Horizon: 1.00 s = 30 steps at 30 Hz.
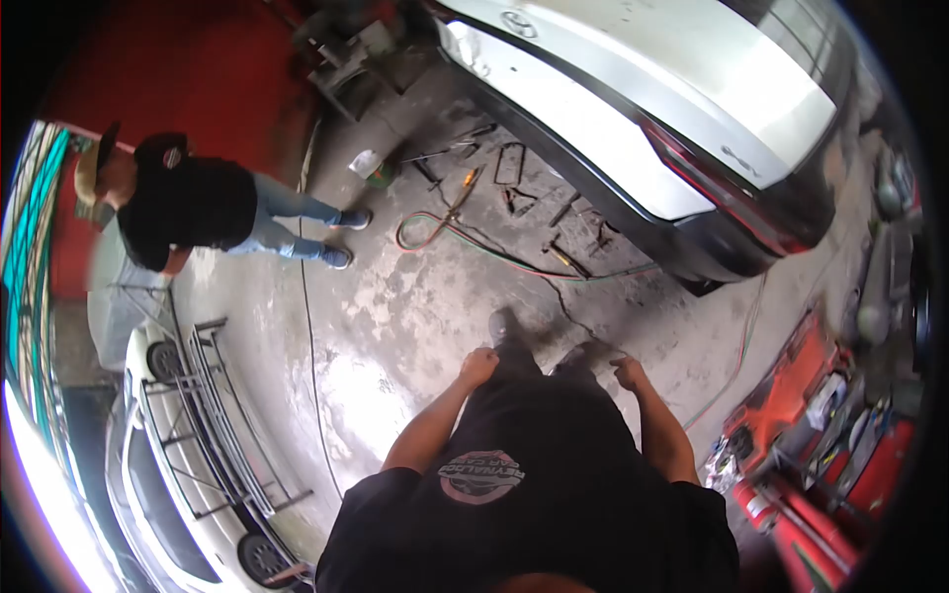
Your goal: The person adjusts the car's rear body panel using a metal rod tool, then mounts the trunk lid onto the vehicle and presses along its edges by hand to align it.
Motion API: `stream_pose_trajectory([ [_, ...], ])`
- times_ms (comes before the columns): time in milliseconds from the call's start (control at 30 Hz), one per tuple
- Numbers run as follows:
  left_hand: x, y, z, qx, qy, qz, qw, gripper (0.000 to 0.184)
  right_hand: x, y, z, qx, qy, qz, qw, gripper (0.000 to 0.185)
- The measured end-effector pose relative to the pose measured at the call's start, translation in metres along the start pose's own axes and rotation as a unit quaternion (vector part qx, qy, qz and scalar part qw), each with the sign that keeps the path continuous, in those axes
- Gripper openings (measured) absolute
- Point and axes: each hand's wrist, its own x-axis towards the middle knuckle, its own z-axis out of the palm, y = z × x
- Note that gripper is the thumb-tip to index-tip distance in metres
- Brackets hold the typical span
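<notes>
My left hand (479, 367) hangs beside my left thigh, its fingers curled into a loose fist with nothing visible in them. On the other side, my right hand (627, 374) is by my right leg, holding nothing I can see; its fingers are partly bent, with one stretched inward. Both hands are apart from the tools. On the floor ahead lie red and green hoses (504, 259), a hammer (566, 259), an orange-handled tool (469, 178) and several other metal tools. Beyond them stands a white car (583, 114) with its dark lower bumper.
A person (188, 203) in a black shirt and cap stands to the left. Behind them is a white vehicle (168, 494) beside a black metal rack (213, 415). A bucket (376, 176) sits near the tools. Red car parts (791, 385) and a red jack-like tool (796, 524) lie right.
</notes>
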Motion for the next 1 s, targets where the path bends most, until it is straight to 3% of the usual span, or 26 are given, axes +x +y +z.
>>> stream_pose_trajectory([
  [167,0.01,-0.043,-0.001,0.064,0.019,-0.002,0.998,0.032,0.017,-0.036,-0.006,-0.02,0.014,-0.026,0.999,0.037],
  [267,0.036,-0.084,-0.002,0.067,-0.036,0.001,0.997,0.033,0.026,-0.055,-0.004,-0.015,0.043,-0.047,0.998,0.038],
  [367,0.048,-0.117,-0.015,0.015,-0.042,0.019,0.999,0.034,0.049,-0.045,0.02,-0.113,0.07,-0.109,0.985,0.039],
  [467,0.051,-0.139,-0.049,-0.018,-0.004,0.043,0.999,0.032,0.05,-0.092,0.022,-0.122,-0.008,-0.034,0.992,0.036],
  [567,0.067,-0.194,-0.071,0.022,0.027,0.125,0.992,0.031,0.064,-0.15,0.039,-0.17,0.016,-0.157,0.973,0.028],
  [600,0.073,-0.225,-0.07,0.043,0.036,0.159,0.986,0.03,0.071,-0.167,0.049,-0.147,0.0,-0.151,0.978,0.027],
  [700,0.074,-0.292,-0.097,0.043,0.077,0.172,0.981,0.026,0.111,-0.234,0.077,-0.158,-0.008,-0.127,0.979,0.028],
  [800,0.043,-0.32,-0.147,0.041,0.099,0.13,0.986,0.024,0.13,-0.305,0.079,-0.16,-0.057,-0.236,0.957,0.029],
  [867,0.043,-0.356,-0.153,0.028,0.108,0.036,0.993,0.022,0.134,-0.356,0.077,-0.136,-0.056,-0.235,0.961,0.03],
  [933,0.043,-0.392,-0.15,0.041,0.148,0.07,0.986,0.023,0.144,-0.387,0.07,-0.124,-0.04,-0.249,0.96,0.031],
  [1000,0.063,-0.43,-0.138,0.186,0.112,0.144,0.966,0.022,0.153,-0.399,0.068,-0.118,-0.017,-0.277,0.953,0.031],
])
